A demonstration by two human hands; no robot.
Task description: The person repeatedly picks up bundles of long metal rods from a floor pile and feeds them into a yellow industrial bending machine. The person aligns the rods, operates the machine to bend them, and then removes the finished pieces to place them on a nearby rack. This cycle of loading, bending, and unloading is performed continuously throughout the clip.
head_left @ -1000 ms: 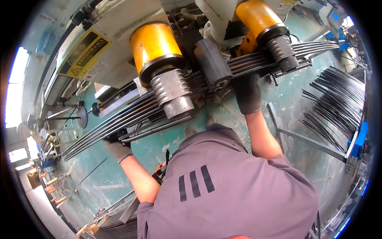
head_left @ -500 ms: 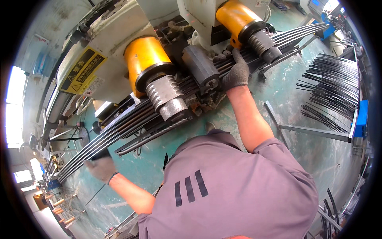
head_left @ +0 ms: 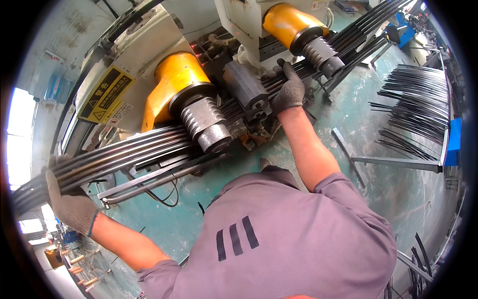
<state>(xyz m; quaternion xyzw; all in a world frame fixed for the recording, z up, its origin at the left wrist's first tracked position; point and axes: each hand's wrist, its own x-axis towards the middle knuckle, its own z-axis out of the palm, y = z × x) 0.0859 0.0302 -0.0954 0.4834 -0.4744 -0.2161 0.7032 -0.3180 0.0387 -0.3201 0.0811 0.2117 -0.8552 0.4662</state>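
Note:
A bundle of long dark metal rods (head_left: 127,149) runs slantwise across the machine, from the far left up to the far right. My left hand (head_left: 72,202), in a grey work glove, is wrapped around the bundle near its left end. The gloved right hand (head_left: 289,93) grips the rods right of a dark faceted block (head_left: 245,84); its thumb side points up, and the other fingers are partly hidden. Between my hands, the rods pass behind a ribbed metal roller (head_left: 203,118) under an orange housing (head_left: 180,74). Another ribbed roller (head_left: 321,52) sits just right of my right hand.
A second orange housing (head_left: 291,25) is at the upper right. A metal rail with a coiled spring (head_left: 149,189) lies under the bundle. Many thin dark rods (head_left: 416,99) rest on a metal rack (head_left: 396,163) at the right. A yellow warning sign (head_left: 106,94) marks the machine's left side.
My left hand has moved left and up and closed around the rods. Their left part is now raised and bunched closer. The right hand has shifted slightly left, staying at the rods.

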